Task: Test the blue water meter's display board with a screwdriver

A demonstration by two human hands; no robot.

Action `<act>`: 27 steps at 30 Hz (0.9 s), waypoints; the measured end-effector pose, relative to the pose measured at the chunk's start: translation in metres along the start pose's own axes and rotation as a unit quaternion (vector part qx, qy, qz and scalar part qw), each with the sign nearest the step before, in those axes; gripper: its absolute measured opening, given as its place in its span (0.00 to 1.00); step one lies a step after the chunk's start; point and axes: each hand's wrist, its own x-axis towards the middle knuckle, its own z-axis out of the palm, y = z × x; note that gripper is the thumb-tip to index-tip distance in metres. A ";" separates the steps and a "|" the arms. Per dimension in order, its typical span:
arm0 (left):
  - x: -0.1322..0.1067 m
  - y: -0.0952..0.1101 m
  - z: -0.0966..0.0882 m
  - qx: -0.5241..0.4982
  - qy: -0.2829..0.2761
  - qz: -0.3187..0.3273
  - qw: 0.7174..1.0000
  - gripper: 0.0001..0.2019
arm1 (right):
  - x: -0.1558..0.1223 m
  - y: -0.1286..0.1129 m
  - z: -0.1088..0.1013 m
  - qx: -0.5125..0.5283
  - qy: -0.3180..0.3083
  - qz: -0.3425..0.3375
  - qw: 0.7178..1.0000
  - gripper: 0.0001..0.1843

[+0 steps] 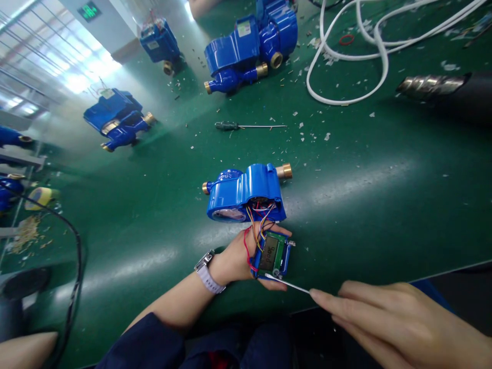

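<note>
My left hand (239,260), with a watch on the wrist, is closed around a small circuit board (282,238) with an LCD screen (270,253), set in a blue cover. Coloured wires run from the board into the open housing of a blue water meter (230,197) with brass ends, lying just beyond my hand. In my right hand (384,315), the fingers pinch a thin whitish stick-like tool (292,285). Its far tip meets or nearly meets the board's near edge. What kind of tool it is I cannot make out.
A screwdriver (228,126) lies beyond the meter. More blue meters (234,51) stand farther back and left. A heat gun (434,84) and white cable (340,101) are at the right. Yellow tape (36,199) and a black cable (79,256) lie left. Scraps litter the green table.
</note>
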 end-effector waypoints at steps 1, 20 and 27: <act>0.000 0.000 0.001 0.007 0.008 0.007 1.000 0.37 | 0.000 0.002 0.000 0.026 0.001 0.006 1.000 0.26; -0.001 -0.004 0.002 0.033 0.002 -0.001 0.999 0.42 | -0.013 -0.001 0.039 0.054 0.098 0.009 0.994 0.22; -0.002 -0.001 -0.001 0.039 0.002 0.000 0.999 0.39 | -0.007 -0.014 0.041 0.576 -0.007 0.327 0.750 0.18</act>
